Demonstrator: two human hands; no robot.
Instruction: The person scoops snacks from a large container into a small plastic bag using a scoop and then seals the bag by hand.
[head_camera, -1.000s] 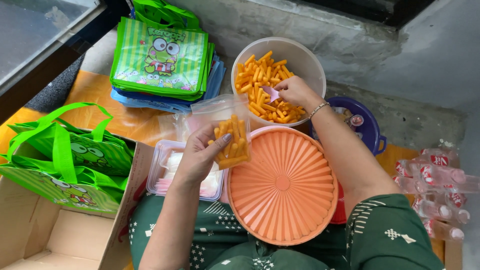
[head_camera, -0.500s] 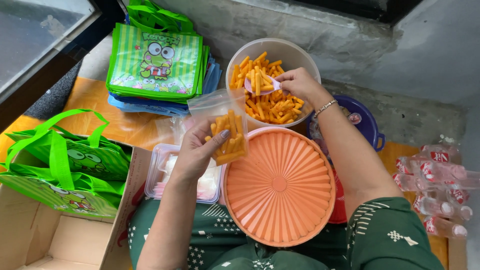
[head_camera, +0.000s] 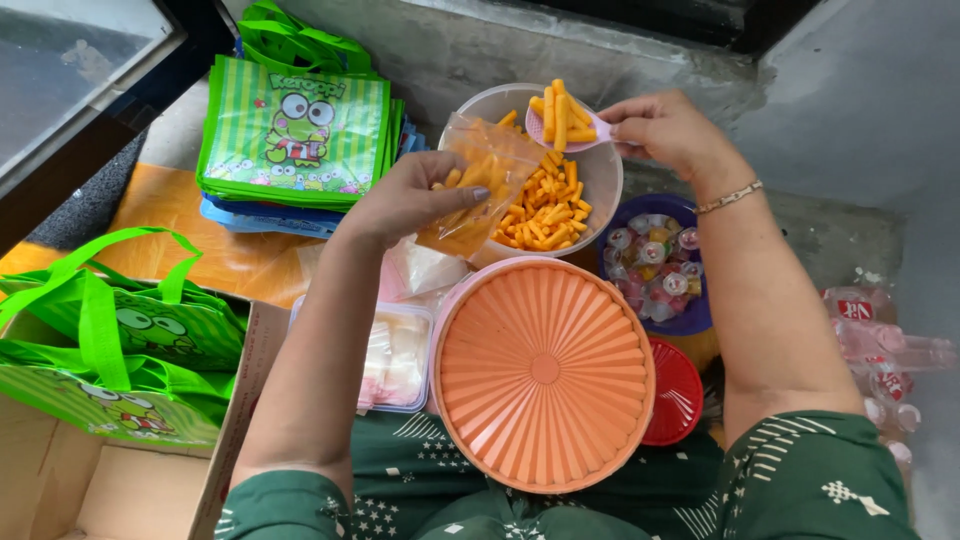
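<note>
My left hand (head_camera: 415, 200) grips a small clear plastic bag (head_camera: 482, 180) partly filled with orange snack sticks, held tilted over the near rim of a pale bowl (head_camera: 600, 170) of the same sticks. My right hand (head_camera: 668, 128) holds a small pink scoop (head_camera: 570, 125) loaded with several sticks, raised above the bowl just right of the bag's mouth. A bracelet sits on my right wrist.
A round orange ribbed lid (head_camera: 543, 370) rests on my lap. A clear tub of white packets (head_camera: 395, 355), a purple bowl of jelly cups (head_camera: 655, 265), a red lid (head_camera: 675, 390), stacked green frog bags (head_camera: 295, 130), more bags (head_camera: 110, 340) in a cardboard box, bottles (head_camera: 880, 340) at right.
My right hand lifted the scoop out of the bowl with sticks on it. My left hand raised the bag toward the bowl and the scoop.
</note>
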